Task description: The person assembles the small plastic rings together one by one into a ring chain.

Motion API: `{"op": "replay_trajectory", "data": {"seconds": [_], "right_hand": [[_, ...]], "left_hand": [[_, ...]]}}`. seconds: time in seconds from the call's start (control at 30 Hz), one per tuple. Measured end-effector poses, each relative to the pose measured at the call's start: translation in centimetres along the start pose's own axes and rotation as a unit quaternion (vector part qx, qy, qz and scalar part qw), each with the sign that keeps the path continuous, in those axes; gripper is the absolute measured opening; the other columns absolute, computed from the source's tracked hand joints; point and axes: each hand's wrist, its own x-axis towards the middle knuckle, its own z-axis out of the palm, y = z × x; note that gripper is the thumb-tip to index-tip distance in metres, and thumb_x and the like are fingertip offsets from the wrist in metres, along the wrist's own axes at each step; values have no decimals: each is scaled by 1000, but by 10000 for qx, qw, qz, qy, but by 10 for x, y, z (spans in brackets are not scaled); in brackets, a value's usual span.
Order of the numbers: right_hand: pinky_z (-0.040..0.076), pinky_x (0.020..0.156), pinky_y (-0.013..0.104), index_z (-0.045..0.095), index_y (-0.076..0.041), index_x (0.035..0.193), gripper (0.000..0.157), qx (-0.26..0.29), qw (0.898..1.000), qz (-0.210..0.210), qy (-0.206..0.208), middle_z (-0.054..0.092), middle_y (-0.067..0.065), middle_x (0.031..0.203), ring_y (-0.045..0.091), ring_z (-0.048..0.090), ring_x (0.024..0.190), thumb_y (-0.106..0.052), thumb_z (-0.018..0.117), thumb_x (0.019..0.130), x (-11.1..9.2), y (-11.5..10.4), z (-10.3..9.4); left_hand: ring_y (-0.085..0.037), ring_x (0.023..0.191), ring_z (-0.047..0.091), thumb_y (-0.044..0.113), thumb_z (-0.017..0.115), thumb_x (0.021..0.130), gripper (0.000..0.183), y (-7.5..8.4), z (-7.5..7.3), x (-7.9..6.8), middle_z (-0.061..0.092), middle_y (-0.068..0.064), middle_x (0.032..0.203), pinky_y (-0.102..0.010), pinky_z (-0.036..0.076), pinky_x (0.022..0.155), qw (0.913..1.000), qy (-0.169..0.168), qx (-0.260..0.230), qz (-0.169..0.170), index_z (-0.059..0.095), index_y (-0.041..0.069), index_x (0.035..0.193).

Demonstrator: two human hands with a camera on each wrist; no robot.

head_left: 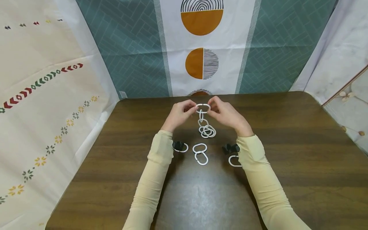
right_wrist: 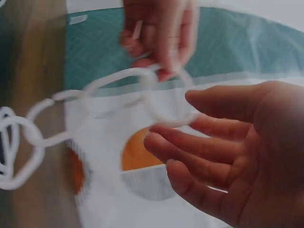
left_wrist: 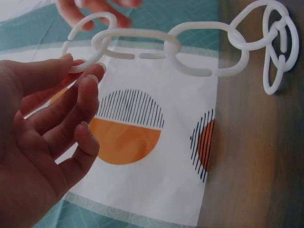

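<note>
In the head view both hands are raised over the far half of the table, at either end of a white plastic chain link (head_left: 203, 104). My left hand (left_wrist: 52, 114) pinches its rim between thumb and fingertips, the other fingers loosely bent. My right hand (right_wrist: 228, 142) has thumb and forefinger around the opposite end; that view is blurred. From this top link hangs a chain of more white links (left_wrist: 204, 71), its lower end bunched in a cluster (head_left: 207, 131). A small split shows in the rim of several links.
Nearer on the brown wooden table (head_left: 201, 198), two white links (head_left: 202, 158) lie touching or overlapping. One single link (head_left: 185, 150) lies by the left sleeve, another (head_left: 233, 161) partly under the right sleeve. A patterned cloth (head_left: 138, 48) hangs behind the table.
</note>
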Motion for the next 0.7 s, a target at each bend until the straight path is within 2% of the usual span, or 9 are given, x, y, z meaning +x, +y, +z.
{"op": "replay_trajectory", "data": {"seconds": [0.07, 0.17, 0.23, 0.33, 0.43, 0.57, 0.63, 0.7], "right_hand": [[49, 92, 45, 51, -2, 113, 22, -335, 9993, -77, 161, 69, 19, 108, 31, 66, 102, -12, 59, 95, -3, -7, -4], [49, 86, 42, 58, -3, 103, 13, -535, 9980, -305, 121, 69, 15, 97, 27, 65, 92, -12, 60, 94, -8, -17, -6], [49, 80, 38, 61, -4, 97, 7, -629, 9965, -534, -119, 68, 11, 89, 24, 63, 84, -11, 61, 93, -11, -22, -3], [47, 73, 33, 62, -6, 92, 4, -838, 9894, -906, -766, 66, 6, 83, 19, 59, 76, -10, 63, 92, -12, -23, 8], [47, 73, 32, 62, -4, 96, 11, -1077, 9742, -1179, -1596, 65, 7, 87, 19, 60, 78, -11, 67, 88, -12, -17, 26], [47, 83, 35, 57, -3, 113, 38, -1479, 9438, -1316, -2646, 60, 13, 103, 24, 57, 91, -17, 75, 83, -12, -7, 55], [46, 88, 36, 54, -4, 119, 47, -1718, 9323, -1295, -2906, 56, 13, 108, 25, 55, 98, -21, 77, 81, -12, -4, 68], [44, 92, 37, 53, -7, 121, 52, -1897, 9266, -1181, -3023, 53, 11, 111, 25, 52, 104, -22, 79, 79, -12, -2, 77]], "left_hand": [[-25, 69, 60, 19, 63, 94, 17, -2, -2, -1, 68, -11, 82, -25, 47, 63, 10000, 19, 36, -14, 69, 4, 99], [-26, 70, 61, 17, 64, 94, 15, -6, -3, -2, 68, -11, 82, -24, 47, 63, 10000, 19, 36, -36, 69, 4, 98], [-30, 71, 61, 17, 64, 94, 14, -7, -3, -3, 69, -12, 82, -23, 47, 62, 10000, -9, 25, -43, 69, 4, 97], [-30, 72, 61, 17, 64, 94, 16, -9, -3, -2, 70, -12, 83, -23, 47, 63, 10000, -92, 17, -33, 69, 3, 98], [-29, 72, 62, 18, 64, 94, 16, -9, -3, -1, 70, -11, 84, -24, 47, 63, 9999, -115, 66, -6, 69, 4, 98], [-31, 73, 63, 18, 63, 94, 16, -9, -5, -2, 70, -11, 84, -25, 48, 64, 9998, -143, 122, -43, 69, 4, 98], [-32, 75, 63, 19, 63, 95, 18, -9, -6, -2, 69, -10, 84, -26, 49, 65, 9997, -201, 138, -79, 69, 3, 100], [-30, 75, 63, 20, 62, 95, 19, -9, -7, -3, 69, -10, 85, -26, 49, 65, 9995, -243, 159, -115, 68, 3, 101]]}}
